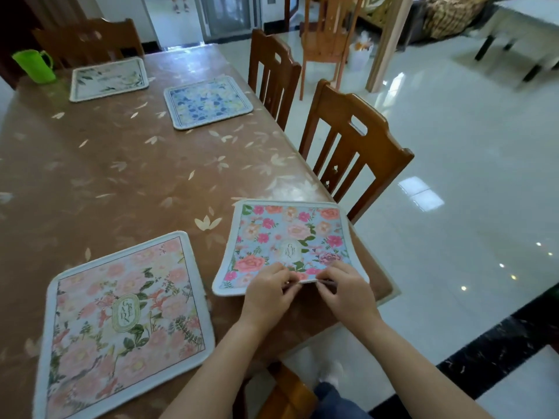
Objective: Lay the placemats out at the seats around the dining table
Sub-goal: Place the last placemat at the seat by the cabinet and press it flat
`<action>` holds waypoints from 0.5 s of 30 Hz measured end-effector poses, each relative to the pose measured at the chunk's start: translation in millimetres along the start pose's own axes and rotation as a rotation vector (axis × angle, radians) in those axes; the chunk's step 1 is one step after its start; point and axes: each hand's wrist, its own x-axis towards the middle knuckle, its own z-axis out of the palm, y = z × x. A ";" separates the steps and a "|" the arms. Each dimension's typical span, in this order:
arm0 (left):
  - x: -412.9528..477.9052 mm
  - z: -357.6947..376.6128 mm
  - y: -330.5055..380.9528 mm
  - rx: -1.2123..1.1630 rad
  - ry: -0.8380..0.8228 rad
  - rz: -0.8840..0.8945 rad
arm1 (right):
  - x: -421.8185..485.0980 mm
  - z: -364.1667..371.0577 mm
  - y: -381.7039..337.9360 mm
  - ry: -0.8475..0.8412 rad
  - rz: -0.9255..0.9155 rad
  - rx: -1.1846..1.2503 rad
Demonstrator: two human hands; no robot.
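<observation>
I take the dining table as my landmark. My left hand and right hand meet at the near edge of the blue rose placemat, which lies at the table's near right corner. Both pinch that edge, fingers curled tight on it, lifting it a little while the far part lies flat on the table.

Just left of it along the near end lies the pink placemat, flat, its lower left corner cut off by the frame. Toward the far end lie the blue-and-yellow placemat by the right side and the pale green-leaf placemat beyond it to the left. A green jug stands at the far left corner.

Two wooden chairs are pushed in along the right side, the nearer chair just beyond the mat I hold and the farther chair by the blue-and-yellow mat; another chair stands at the far end. The lettering in the oval on my mat is too small to read. My fingertips under the edge are hidden.
</observation>
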 end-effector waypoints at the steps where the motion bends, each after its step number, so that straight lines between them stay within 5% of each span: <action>1: 0.4 -1.4 1.6 -0.015 -0.004 -0.010 | 0.4 -2.6 0.5 0.005 -0.011 0.000; 15: 46.7 -4.5 61.7 -0.076 0.179 -0.111 | 56.1 -68.5 38.5 0.021 -0.302 0.110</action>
